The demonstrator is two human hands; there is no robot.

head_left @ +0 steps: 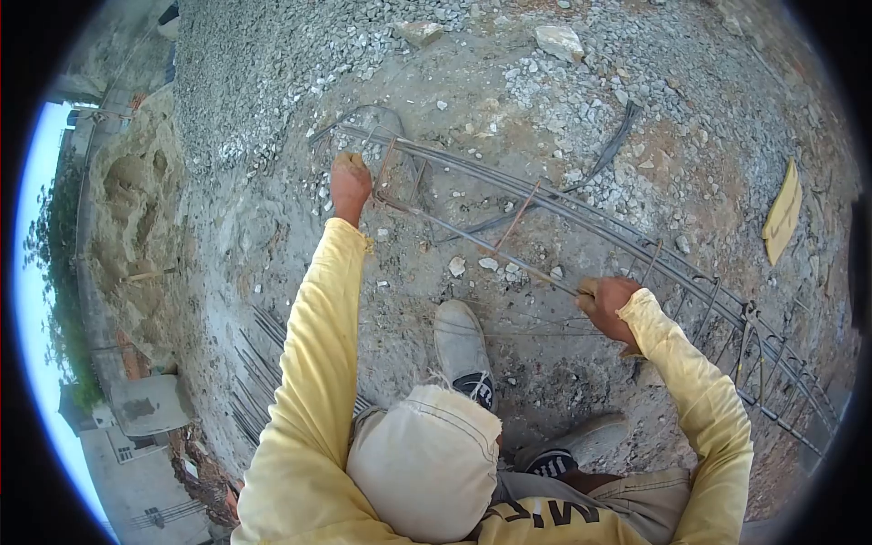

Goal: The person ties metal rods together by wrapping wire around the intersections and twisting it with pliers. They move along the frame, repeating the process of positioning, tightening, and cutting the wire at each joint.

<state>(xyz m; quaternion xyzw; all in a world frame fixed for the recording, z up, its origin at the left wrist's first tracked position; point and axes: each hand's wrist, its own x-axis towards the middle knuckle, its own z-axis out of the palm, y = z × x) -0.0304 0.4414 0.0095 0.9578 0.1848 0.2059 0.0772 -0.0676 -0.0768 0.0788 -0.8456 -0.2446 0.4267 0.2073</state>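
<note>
A long reinforcing-steel cage point(590, 213) of bars tied with square stirrups lies slantwise on the ground in front of me. My left hand point(350, 186) is closed at its far left end, where the near bar runs into the fist; the fingers are partly hidden. Farther right along this near steel bar point(472, 238), my right hand point(607, 307) is wrapped round it. A rusty stirrup point(516, 216) stands between the hands, joining the near bar to the far ones. Another stirrup point(387, 163) sits just beside my left hand.
Gravel point(263, 73) spreads across the back, with larger stones point(559, 43). A dark strip point(613, 150) passes by the cage. Thin rods point(250, 391) lie left of my leg. A yellow board point(781, 211) is at right, a sand pile point(136, 200) at left. My shoe point(461, 341) is near the bar.
</note>
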